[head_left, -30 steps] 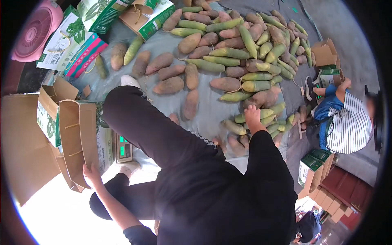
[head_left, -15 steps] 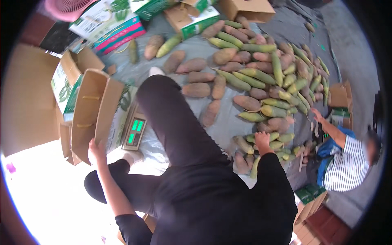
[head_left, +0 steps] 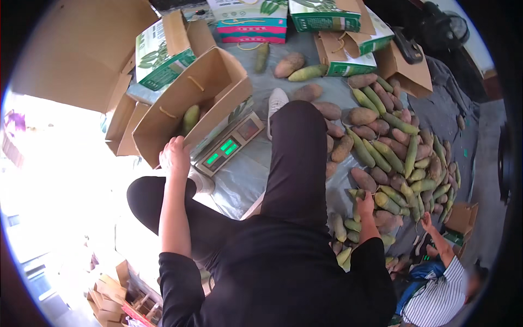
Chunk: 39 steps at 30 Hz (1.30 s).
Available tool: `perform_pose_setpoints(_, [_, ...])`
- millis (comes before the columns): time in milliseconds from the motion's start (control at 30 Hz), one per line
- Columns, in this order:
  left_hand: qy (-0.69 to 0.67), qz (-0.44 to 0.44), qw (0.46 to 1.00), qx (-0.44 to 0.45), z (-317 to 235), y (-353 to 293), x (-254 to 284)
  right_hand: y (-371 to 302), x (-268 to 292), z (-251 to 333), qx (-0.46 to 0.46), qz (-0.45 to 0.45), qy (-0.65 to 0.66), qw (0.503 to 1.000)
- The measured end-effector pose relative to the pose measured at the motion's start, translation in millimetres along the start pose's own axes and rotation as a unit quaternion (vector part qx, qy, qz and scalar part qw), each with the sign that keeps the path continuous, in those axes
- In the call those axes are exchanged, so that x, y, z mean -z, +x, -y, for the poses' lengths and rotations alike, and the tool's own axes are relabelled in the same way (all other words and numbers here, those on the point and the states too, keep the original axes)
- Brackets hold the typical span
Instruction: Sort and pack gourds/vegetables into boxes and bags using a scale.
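Observation:
My left hand point(head_left: 175, 156) grips the near rim of an open brown carton point(head_left: 220, 111), which stands tilted on a flat digital scale point(head_left: 231, 144) with a lit green display. Inside the carton lie a green radish point(head_left: 190, 119) and part of a brownish root. Over to the right, my right hand point(head_left: 366, 207) reaches into a large pile, fingers curled round a green radish point(head_left: 357, 194) that they partly hide. Long green radishes point(head_left: 381, 155) and reddish-brown roots point(head_left: 364, 180) lie mixed around it on a grey sheet.
Printed cartons point(head_left: 327, 19) stand along the far side, beside a black fan point(head_left: 444, 30). Another white-and-green carton point(head_left: 163, 49) is behind mine. A person in a striped shirt point(head_left: 436, 294) reaches into the pile from the right. My extended leg point(head_left: 294, 158) lies between scale and pile.
My view has turned, so the scene sits further right. My right hand has moved onto a different part of the pile. The carton's inside now shows, my left hand still at its rim.

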<state>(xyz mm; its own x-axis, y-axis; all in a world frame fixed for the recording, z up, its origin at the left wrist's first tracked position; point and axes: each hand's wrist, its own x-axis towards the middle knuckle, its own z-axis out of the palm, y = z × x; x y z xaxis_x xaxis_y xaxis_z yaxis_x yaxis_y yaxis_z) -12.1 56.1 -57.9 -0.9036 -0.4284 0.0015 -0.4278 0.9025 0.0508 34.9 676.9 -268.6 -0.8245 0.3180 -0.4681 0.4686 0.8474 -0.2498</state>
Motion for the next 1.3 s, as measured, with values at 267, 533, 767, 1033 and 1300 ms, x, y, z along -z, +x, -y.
perform_pose_setpoints(267, [-0.014, -0.01, 1.0, 0.008, 3.6, 0.8, -2.6, 14.2, 108.5, 198.9, 0.142, -0.05, 0.541, 0.828])
perform_pose_setpoints(533, [-0.009, -0.008, 1.0, 0.003, 0.2, -0.5, 3.3, -19.0, 205.0, 403.9, 0.407, 0.038, 0.61, 0.679])
perform_pose_setpoints(767, [-0.009, -0.012, 1.0, 0.005, 0.9, 0.6, 0.6, -51.3, 165.6, 526.7, 0.419, 0.234, 0.602, 0.638])
perform_pose_setpoints(1033, [-0.01, -0.032, 0.999, -0.016, 5.1, 5.5, -10.8, -3.4, 132.3, 494.1, 0.421, 0.145, 0.357, 0.821])
perform_pose_setpoints(1300, [0.011, 0.014, 1.0, 0.006, 10.2, 13.2, -14.4, 73.1, 64.9, 239.4, 0.3, -0.056, 0.18, 0.935])
